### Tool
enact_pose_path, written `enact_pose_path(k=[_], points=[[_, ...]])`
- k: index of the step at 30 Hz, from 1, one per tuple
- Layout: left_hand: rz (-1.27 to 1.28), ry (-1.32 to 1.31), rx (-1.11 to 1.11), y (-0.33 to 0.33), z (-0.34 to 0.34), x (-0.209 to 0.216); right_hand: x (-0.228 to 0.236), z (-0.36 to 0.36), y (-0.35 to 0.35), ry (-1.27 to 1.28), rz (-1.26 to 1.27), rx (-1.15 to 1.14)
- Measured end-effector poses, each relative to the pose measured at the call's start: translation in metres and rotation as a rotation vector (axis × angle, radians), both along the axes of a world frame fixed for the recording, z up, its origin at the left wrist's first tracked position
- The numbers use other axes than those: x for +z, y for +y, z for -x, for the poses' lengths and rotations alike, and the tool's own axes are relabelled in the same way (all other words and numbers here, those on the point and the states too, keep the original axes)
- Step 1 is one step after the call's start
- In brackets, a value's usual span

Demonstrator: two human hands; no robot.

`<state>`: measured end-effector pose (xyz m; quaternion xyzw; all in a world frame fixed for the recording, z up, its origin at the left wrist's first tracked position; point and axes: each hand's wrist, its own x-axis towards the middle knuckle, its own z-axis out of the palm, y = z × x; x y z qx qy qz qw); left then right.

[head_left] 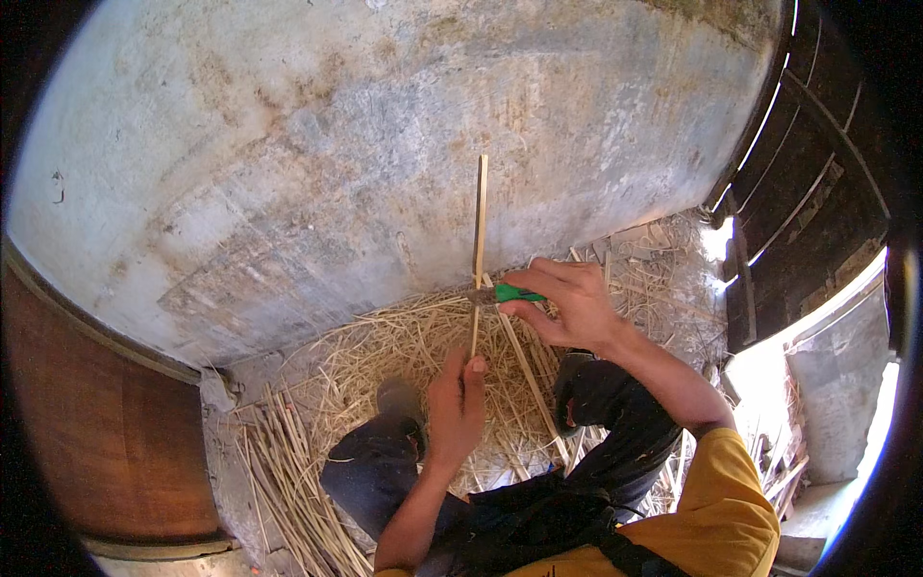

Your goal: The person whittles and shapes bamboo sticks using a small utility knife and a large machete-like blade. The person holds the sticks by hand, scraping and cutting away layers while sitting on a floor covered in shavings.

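Wooden strip [482,213] points far in the middle, its near part gripped by the left hand [456,408], while the right hand [575,304] grasps a green-handled tool [517,292] against it, best kept, I think, clear of the left thumb [475,369].

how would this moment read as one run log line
left hand: holds thin strip near lower end | right hand: holds green-handled tool at strip | below: straw-like pieces, stick pile

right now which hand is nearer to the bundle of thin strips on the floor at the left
Left. The left hand is right of the bundle, holding a strip; the right hand is farther right, holding a green-handled tool.
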<state>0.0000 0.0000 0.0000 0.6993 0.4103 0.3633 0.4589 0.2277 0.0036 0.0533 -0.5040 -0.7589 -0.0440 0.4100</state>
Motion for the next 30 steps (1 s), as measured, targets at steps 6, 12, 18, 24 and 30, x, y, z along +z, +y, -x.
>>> enact_pose_path(k=[6,12,18,24,30], points=[[-0.04,0.019,0.043,-0.004,-0.005,0.002,-0.004,0.001,0.003,0.0,0.022,-0.048],[-0.273,0.103,-0.085,-0.026,-0.015,-0.03,0.014,-0.068,0.034,0.324,-0.101,-0.406],[-0.023,0.074,-0.124,-0.021,-0.016,-0.062,-0.007,-0.07,0.029,0.455,0.25,-0.382],[0.57,-0.176,-0.243,-0.007,-0.005,-0.016,-0.004,-0.03,0.014,0.887,0.511,0.078],[0.505,-0.221,-0.312,-0.009,-0.01,-0.009,0.002,-0.015,0.013,0.933,0.663,0.016]])
